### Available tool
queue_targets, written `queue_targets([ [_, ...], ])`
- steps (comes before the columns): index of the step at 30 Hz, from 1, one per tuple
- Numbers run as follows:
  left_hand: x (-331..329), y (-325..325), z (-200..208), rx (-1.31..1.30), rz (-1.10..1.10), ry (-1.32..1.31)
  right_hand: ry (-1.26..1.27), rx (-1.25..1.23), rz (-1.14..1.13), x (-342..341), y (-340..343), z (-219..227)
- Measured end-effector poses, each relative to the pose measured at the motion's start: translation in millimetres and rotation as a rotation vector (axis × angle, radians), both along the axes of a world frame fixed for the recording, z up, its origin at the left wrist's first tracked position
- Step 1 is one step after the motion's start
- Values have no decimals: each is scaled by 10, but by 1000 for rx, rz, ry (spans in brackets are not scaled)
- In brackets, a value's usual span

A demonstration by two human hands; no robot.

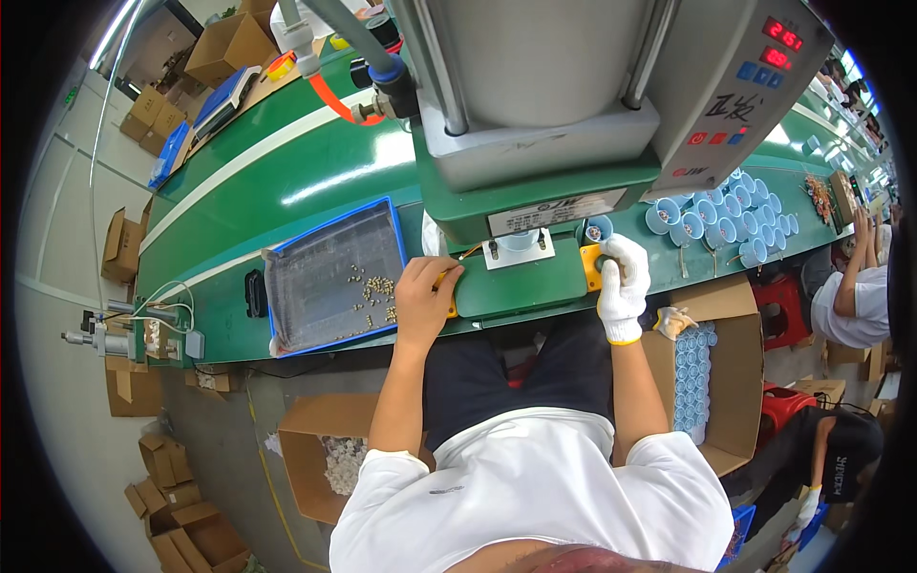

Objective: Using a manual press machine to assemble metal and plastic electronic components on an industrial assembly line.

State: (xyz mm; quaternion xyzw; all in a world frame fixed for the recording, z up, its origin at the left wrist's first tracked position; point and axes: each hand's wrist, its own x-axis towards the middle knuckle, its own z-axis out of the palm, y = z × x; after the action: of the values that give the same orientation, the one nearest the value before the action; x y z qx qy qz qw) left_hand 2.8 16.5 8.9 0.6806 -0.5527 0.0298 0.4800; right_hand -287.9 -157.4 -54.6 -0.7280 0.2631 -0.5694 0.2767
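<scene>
A green bench press [535, 177] stands in front of me, with a light-blue plastic cup [519, 241] in the white fixture [517, 256] under its head. My bare left hand [425, 296] curls its fingers over the yellow button box [453, 304] on the left side of the press base. In a white knit glove, my right hand [623, 285] closes around the matching yellow button box [592, 267] on the right side. A thin orange wire [470, 252] runs between the left fingers and the fixture. Parts of both button boxes are hidden by my hands.
Left of the press lies a blue-edged tray [334, 277] with small brass parts [375, 288]. Many blue cups [721, 215] stand on the bench at right, one cup [598, 229] beside the press. An open carton of cups [735, 382] sits by my right side. Co-workers sit further right.
</scene>
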Motion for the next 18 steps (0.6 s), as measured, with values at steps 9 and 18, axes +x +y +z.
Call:
queue_targets([
  [9, -16, 33, -12, 9, 2, 63, 28, -30, -34, -6, 41, -29],
  [18, -12, -117, 345, 56, -94, 215, 14, -64, -93, 53, 23, 35],
])
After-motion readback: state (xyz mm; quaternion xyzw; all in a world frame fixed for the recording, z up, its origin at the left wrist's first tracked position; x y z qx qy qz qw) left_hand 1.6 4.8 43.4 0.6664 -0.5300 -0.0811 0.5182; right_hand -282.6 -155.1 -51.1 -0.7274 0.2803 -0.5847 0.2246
